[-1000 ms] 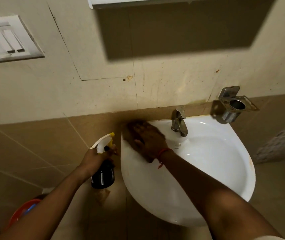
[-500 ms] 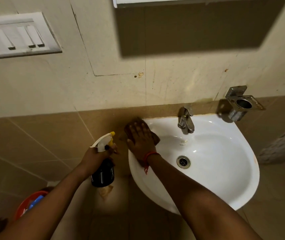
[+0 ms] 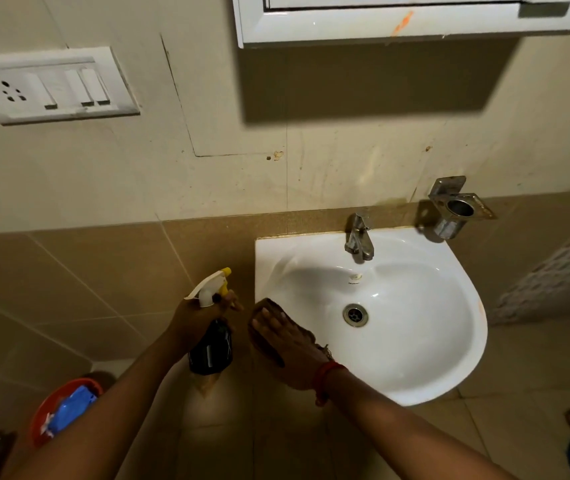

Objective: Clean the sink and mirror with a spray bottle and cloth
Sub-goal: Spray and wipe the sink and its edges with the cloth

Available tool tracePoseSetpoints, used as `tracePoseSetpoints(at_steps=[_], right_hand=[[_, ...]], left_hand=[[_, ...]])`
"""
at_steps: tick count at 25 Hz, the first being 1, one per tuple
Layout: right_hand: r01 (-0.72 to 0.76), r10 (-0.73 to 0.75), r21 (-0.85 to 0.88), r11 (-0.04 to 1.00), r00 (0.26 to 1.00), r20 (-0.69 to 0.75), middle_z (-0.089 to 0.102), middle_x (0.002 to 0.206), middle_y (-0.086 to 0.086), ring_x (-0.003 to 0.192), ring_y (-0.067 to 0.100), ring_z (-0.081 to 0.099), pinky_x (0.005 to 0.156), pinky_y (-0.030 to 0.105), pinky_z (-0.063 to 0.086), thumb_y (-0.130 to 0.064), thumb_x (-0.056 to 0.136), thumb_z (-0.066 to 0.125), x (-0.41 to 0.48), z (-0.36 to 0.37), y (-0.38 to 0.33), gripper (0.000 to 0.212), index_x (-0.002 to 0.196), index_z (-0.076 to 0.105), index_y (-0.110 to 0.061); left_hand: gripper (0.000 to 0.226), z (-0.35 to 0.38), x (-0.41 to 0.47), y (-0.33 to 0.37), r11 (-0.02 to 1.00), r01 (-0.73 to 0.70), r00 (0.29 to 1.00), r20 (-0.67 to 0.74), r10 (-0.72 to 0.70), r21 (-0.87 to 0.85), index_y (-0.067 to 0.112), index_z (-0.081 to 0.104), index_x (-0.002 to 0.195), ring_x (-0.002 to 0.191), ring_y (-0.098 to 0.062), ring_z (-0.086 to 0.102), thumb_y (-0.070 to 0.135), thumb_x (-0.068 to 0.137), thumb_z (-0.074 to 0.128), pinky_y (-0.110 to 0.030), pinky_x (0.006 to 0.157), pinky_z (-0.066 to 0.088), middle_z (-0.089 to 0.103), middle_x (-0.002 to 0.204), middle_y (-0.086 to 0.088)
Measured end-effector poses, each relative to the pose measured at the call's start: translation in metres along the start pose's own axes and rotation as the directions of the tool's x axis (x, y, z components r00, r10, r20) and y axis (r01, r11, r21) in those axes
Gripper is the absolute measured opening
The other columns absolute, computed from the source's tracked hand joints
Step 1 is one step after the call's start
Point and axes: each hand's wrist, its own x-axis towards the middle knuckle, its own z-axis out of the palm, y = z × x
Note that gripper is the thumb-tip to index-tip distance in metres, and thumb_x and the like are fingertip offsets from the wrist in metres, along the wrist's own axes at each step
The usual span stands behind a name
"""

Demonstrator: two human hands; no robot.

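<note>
**Cloth on sink's left rim, spray bottle held beside it**

R hand (image 3: 288,348): fingers (image 3: 269,322) laid flat and close together, pressing down on a brown cloth (image 3: 265,336) at the front-left edge of the sink (image 3: 415,341). Not a pinch grip; palm and fingers lie over the cloth, which shows as a dark strip along the hand's left side and past the fingertips. A red thread band (image 3: 325,374) sits on the wrist, a loose end hanging below it. Forearm runs in from bottom right.

L hand (image 3: 195,322): fingers wrapped round the neck of the spray bottle (image 3: 211,349), closed tight on it. Can't tell whether a finger is on the trigger. Bottle body is black and hangs below the fist; the head is white w/ a yellow nozzle (image 3: 224,273) pointing up and right, toward the wall. Bottle sits just left of the sink, near the R hand but not touching it.

Sink is white, wall-mounted, basin bare, w/ a metal drain (image 3: 355,315) at centre and a chrome tap (image 3: 358,237) at the back edge. A metal holder (image 3: 458,209) is fixed to the wall at upper right of the sink. Above, the lower edge of a white cabinet frame (image 3: 380,26) w/ an orange smear; can't tell if mirror glass shows. White switch plate (image 3: 51,86) on the wall, upper left. On the floor at lower left, a red bucket (image 3: 43,415) w/ sth blue inside.
</note>
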Motion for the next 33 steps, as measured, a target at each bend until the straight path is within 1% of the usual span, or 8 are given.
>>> tracePoseSetpoints(at_steps=[3,7,12,16,22,25,28,33], right_hand=[[-0.076,0.065,-0.091,0.993,0.991,-0.12,-0.012,0.166,0.0,0.151,0.033,-0.017,0.124,0.051,0.0,-0.029,0.104,0.038,0.04,0.01,-0.02,0.067,0.16,0.002,-0.023],[-0.225,0.202,-0.1,0.969,0.958,-0.203,0.003,0.166,0.009,0.152,0.034,-0.008,0.125,0.049,0.0,-0.033,0.1,0.043,0.123,-0.009,-0.008,0.07,0.159,0.014,-0.01],[-0.049,0.02,-0.116,0.992,0.971,-0.237,0.016,0.164,0.005,0.152,0.023,0.01,0.125,0.042,0.008,-0.042,0.103,0.037,0.154,-0.05,0.059,0.062,0.158,0.021,-0.019],[-0.325,0.233,-0.096,0.941,0.827,-0.512,0.038,0.155,0.001,0.143,0.021,0.036,0.117,0.047,0.034,-0.049,0.095,0.039,0.106,-0.078,0.148,0.062,0.153,0.031,-0.027],[-0.597,0.529,0.038,0.801,0.677,-0.512,0.023,0.162,0.014,0.15,0.03,0.019,0.123,0.047,0.017,-0.045,0.1,0.031,0.107,-0.066,0.138,0.067,0.157,0.021,-0.01],[-0.537,0.482,-0.017,0.843,0.77,-0.417,0.014,0.164,0.015,0.15,0.034,0.016,0.122,0.051,0.016,-0.051,0.1,0.03,0.133,-0.066,0.099,0.072,0.159,0.014,-0.012],[-0.217,0.188,-0.08,0.973,0.944,-0.271,0.017,0.164,0.009,0.151,0.033,0.012,0.121,0.055,0.017,-0.047,0.1,0.039,0.14,-0.042,0.053,0.067,0.158,0.02,-0.019],[-0.026,0.028,-0.16,0.987,1.0,0.008,0.027,0.161,0.009,0.148,0.03,0.024,0.121,0.046,0.024,-0.035,0.101,0.049,0.14,-0.078,0.032,0.056,0.154,0.033,-0.023]], left_hand=[[0.048,0.001,0.01,-0.007,1.0,0.012,1.0,-0.025,-0.012,0.013,0.008,0.052,0.144,0.064,-0.023,0.071,0.006,0.097,0.063,-0.029,0.059,0.062,0.068,0.098,-0.021],[0.049,0.006,0.015,-0.023,0.999,0.04,0.998,-0.042,-0.039,0.035,0.024,0.059,0.138,0.07,-0.033,0.071,0.016,0.092,0.073,-0.045,0.072,0.065,0.074,0.095,-0.026],[0.032,0.014,0.014,-0.03,0.994,0.107,0.993,-0.047,-0.106,0.031,0.002,0.062,0.127,0.058,-0.01,0.073,0.004,0.096,0.063,-0.02,0.051,0.057,0.072,0.094,-0.025],[0.048,0.016,0.014,-0.024,0.998,0.056,0.998,0.02,-0.056,-0.015,0.01,0.052,0.143,0.065,-0.013,0.073,-0.001,0.097,0.059,-0.027,0.056,0.061,0.066,0.099,-0.037],[0.042,0.004,0.009,-0.025,0.999,-0.003,0.999,0.034,0.001,0.044,0.037,0.06,0.126,0.076,-0.043,0.07,0.011,0.093,0.068,-0.049,0.072,0.064,0.076,0.097,-0.025],[0.033,-0.009,0.0,-0.031,0.998,-0.023,0.999,0.025,0.021,0.052,0.035,0.064,0.112,0.082,-0.041,0.07,0.009,0.093,0.068,-0.05,0.073,0.063,0.075,0.097,-0.025],[0.03,-0.021,-0.019,-0.043,0.994,-0.004,0.999,0.053,-0.002,0.112,0.037,0.068,0.105,0.093,-0.038,0.072,0.009,0.092,0.07,-0.054,0.08,0.062,0.078,0.097,-0.014],[0.032,-0.028,-0.059,-0.067,0.942,0.0,0.944,0.311,-0.111,0.336,0.067,0.065,0.101,0.082,-0.02,0.073,0.045,0.082,0.079,-0.048,0.087,0.059,0.075,0.09,0.002]])
